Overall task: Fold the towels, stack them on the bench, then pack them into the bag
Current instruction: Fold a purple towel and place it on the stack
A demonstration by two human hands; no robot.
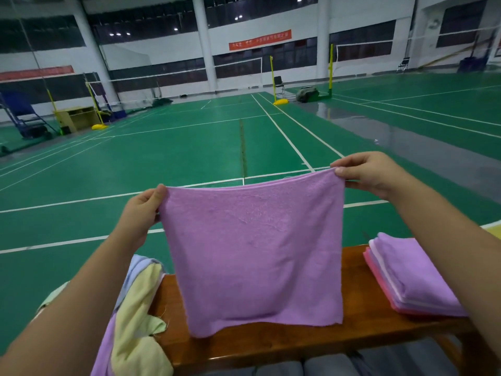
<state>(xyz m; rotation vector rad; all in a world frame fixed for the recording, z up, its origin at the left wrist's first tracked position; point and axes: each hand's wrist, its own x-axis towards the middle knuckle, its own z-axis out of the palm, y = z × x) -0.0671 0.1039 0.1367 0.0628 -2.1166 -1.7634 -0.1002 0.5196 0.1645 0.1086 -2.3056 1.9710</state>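
White characters run along the red banner [260, 39] on the far wall, too blurred to read.

Two hands, left [143, 210] and right [366, 172], hold one purple towel [254, 256] at the frame's center. One bench [298, 340] runs along the bottom. One folded stack [406, 278] sits at lower right; its layers are too thin to count. One loose heap [135, 308] lies at lower left. Two chairs stand far back: one [279, 84] top center, one [404, 65] top right.
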